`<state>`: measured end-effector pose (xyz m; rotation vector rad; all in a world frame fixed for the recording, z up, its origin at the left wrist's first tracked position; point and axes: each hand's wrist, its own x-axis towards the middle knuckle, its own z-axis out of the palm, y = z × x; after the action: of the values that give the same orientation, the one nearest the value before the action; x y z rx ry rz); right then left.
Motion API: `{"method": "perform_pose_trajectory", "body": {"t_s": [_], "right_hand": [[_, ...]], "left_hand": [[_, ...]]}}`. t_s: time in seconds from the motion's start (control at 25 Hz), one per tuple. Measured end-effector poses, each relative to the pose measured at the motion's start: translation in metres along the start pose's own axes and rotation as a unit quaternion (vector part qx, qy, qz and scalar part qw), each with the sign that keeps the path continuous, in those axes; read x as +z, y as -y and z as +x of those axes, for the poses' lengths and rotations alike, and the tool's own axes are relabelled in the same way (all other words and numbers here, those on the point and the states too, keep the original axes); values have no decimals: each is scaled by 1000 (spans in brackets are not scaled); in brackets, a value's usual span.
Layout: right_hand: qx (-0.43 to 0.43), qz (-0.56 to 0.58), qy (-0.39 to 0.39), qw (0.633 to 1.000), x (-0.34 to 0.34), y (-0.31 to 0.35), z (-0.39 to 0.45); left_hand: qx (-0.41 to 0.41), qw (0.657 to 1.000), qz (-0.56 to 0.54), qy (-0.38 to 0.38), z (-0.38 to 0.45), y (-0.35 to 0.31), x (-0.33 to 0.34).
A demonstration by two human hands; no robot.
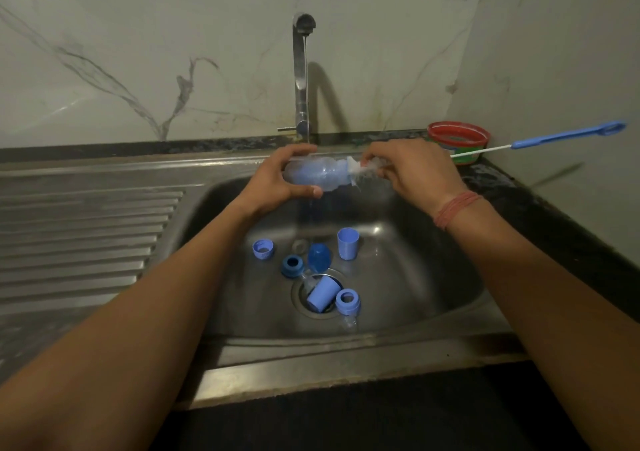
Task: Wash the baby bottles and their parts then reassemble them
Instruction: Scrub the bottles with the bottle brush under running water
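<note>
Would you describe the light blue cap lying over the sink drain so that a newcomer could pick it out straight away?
Start at the steel sink and look down to the round drain in the middle of its floor. The light blue cap lies on its side across that drain, open end toward the camera. Its twin stands upright farther back, and the neighbouring pieces are short threaded rings.

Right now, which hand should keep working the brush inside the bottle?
Right hand: it grips the brush at the bottle mouth, while the left hand holds the bottle under the tap.
</note>
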<state>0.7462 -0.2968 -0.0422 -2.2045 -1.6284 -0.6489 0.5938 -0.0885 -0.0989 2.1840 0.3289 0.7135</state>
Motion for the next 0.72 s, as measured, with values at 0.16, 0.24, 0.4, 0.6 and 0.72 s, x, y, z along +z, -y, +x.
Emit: {"method": "perform_pose_trajectory", "body": {"t_s": [0.16, 0.24, 0.4, 0.6, 0.72], "right_hand": [[-1, 37, -33, 999, 1, 1, 1], [-15, 37, -29, 999, 4, 3, 1], [-30, 31, -17, 999, 4, 16, -2], [17, 61, 96, 993, 1, 25, -3], [87, 163, 148, 972, 0, 22, 1]], "left_hand": [[-61, 993, -82, -61, -3, -9, -1], [-118, 987, -81, -67, -1, -16, 2], [-252, 966, 18, -55, 8, -16, 7], [-240, 964, 104, -52, 7, -11, 10], [-96, 989, -2, -109, 4, -12, 8]]}}
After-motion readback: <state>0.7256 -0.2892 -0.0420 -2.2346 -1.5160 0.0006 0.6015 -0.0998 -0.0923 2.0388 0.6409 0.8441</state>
